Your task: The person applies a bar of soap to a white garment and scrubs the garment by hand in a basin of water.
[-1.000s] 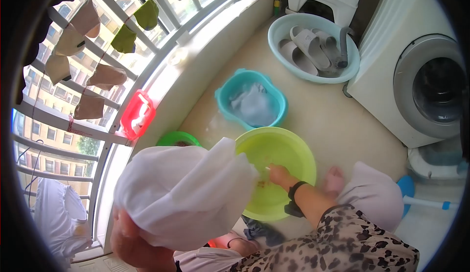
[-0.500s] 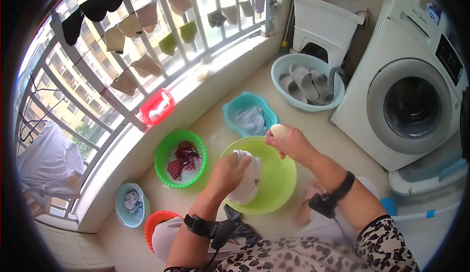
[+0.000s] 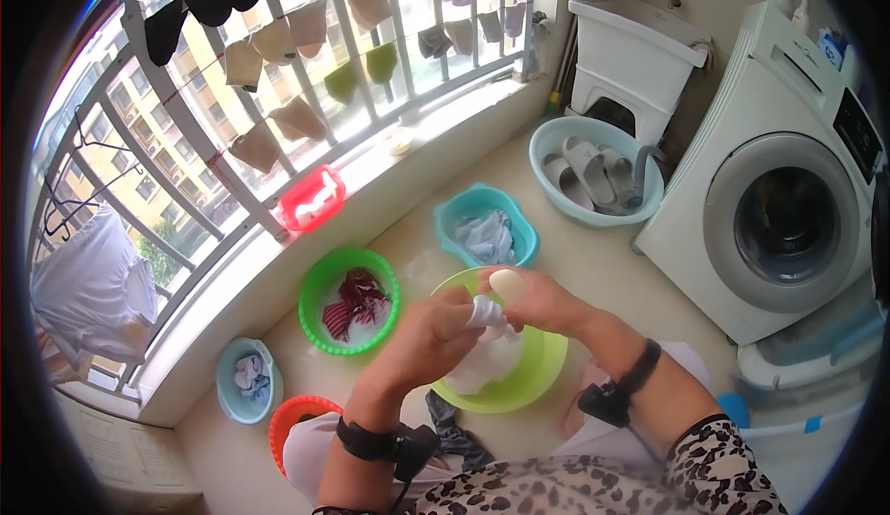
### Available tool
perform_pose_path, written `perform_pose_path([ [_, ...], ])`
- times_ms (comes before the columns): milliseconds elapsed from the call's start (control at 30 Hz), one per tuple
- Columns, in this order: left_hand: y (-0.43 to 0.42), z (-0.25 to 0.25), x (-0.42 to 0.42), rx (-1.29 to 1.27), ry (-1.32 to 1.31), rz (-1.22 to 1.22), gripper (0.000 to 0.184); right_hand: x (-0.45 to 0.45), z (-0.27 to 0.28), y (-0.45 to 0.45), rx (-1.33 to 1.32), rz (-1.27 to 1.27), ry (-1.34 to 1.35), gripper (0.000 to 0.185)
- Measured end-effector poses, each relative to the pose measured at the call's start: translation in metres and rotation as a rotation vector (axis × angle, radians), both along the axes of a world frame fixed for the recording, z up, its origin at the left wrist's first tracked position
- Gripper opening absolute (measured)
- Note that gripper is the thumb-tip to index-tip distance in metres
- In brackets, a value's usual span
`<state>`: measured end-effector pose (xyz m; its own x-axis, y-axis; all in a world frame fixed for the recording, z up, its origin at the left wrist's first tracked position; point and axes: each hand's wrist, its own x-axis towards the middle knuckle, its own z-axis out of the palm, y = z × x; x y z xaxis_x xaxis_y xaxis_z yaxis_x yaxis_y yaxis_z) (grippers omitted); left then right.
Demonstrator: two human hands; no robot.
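Observation:
My left hand [image 3: 428,337] is closed on a white cloth [image 3: 486,361], which hangs from my fingers over a yellow-green basin [image 3: 549,368]. A pale oval bar of soap [image 3: 509,283] is held in my right hand [image 3: 549,305], its top standing clear of the fingers. Both hands are close together at the upper end of the cloth. My right fingertips are beside the cloth's gathered top; whether they also grip it I cannot tell.
Around me stand a green basin [image 3: 305,307] with red laundry, a turquoise basin [image 3: 527,234], a small blue basin [image 3: 225,402] and an orange one [image 3: 281,433]. Dark cloth [image 3: 452,433] lies near my legs. Slippers fill a pale-blue tub [image 3: 547,202] by the washing machine [image 3: 691,237].
My left hand has brought the cloth up and right. My right hand with the soap has come lower and left, so the hands now meet. The view has shifted slightly.

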<state>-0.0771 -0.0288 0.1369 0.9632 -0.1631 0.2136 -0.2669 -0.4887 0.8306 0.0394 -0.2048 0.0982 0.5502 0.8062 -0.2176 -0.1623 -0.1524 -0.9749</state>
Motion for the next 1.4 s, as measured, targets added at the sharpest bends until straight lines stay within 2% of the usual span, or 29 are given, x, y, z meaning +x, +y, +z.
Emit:
perform_pose_path([
  [33,-0.001,0.000,-0.001,0.060,-0.010,0.016,0.025,0.002,-0.003,0.004,-0.112,0.069,0.057,0.045],
  [133,0.004,-0.003,-0.001,0.277,-0.076,0.145,0.029,-0.001,-0.005,0.008,-0.280,0.133,-0.253,0.041],
  [167,0.005,-0.005,-0.001,0.355,-0.102,0.204,0.029,-0.002,-0.012,0.009,-0.230,0.102,-0.260,0.041],
  [233,0.000,-0.004,-0.001,0.327,-0.185,0.328,0.026,-0.004,-0.037,0.009,-0.132,0.033,-0.269,0.040],
  [333,-0.014,0.000,0.000,0.318,-0.285,0.481,0.019,-0.020,-0.062,0.018,-0.292,-0.061,-0.623,0.040],
  [367,-0.017,0.000,0.000,0.320,-0.314,0.527,0.018,-0.022,-0.069,0.018,-0.312,-0.076,-0.619,0.035],
  [467,0.000,-0.007,-0.002,0.377,-0.292,0.630,0.017,0.008,-0.074,0.010,-0.305,-0.407,-0.922,0.027],
  [500,0.012,-0.009,-0.004,0.402,-0.151,0.701,0.018,0.025,-0.060,0.002,-0.319,-0.502,-0.898,0.023],
  [533,0.028,-0.016,-0.005,0.415,-0.046,0.703,0.029,0.044,-0.045,-0.009,-0.332,-0.596,-0.874,0.020],
  [600,0.045,-0.023,-0.009,0.130,0.295,0.573,0.038,0.069,-0.034,-0.028,-0.125,-0.746,-0.731,0.016],
  [700,0.049,-0.046,-0.016,0.284,0.438,0.268,0.045,0.073,-0.006,-0.036,-0.103,-0.764,-0.730,0.014],
  [733,0.050,-0.064,-0.019,0.373,0.412,0.280,0.045,0.072,-0.003,-0.038,-0.092,-0.749,-0.731,0.014],
  [800,0.055,-0.073,-0.012,0.333,0.719,0.321,0.042,0.067,0.003,-0.034,-0.070,-0.708,-0.739,0.014],
  [933,0.048,-0.069,-0.014,0.526,0.491,0.270,0.032,0.034,0.046,-0.026,0.003,-0.607,-0.377,0.014],
  [1000,0.032,-0.082,-0.013,0.630,0.313,0.217,0.032,0.024,0.057,-0.022,0.078,-0.544,-0.383,0.015],
  [1033,0.018,-0.079,-0.011,0.507,0.090,0.265,0.036,0.020,0.058,-0.019,0.116,-0.514,-0.382,0.015],
  [1133,-0.029,-0.070,-0.001,-0.008,0.005,0.311,0.033,0.013,0.051,-0.008,0.117,-0.485,-0.484,0.016],
  [1233,-0.035,-0.084,0.000,-0.201,0.319,0.196,0.023,0.016,0.034,0.001,0.122,-0.498,-0.455,0.017],
  [1333,-0.021,-0.102,0.009,-0.684,0.253,0.222,0.020,0.029,0.018,0.000,0.056,-0.506,-0.317,0.017],
  [1367,-0.011,-0.102,0.007,-0.557,0.201,0.174,0.023,0.036,0.011,-0.001,0.024,-0.512,-0.255,0.017],
  [1400,-0.008,-0.091,0.007,-0.745,0.312,0.150,0.024,0.046,-0.003,0.000,-0.075,-0.565,-0.534,0.019],
])
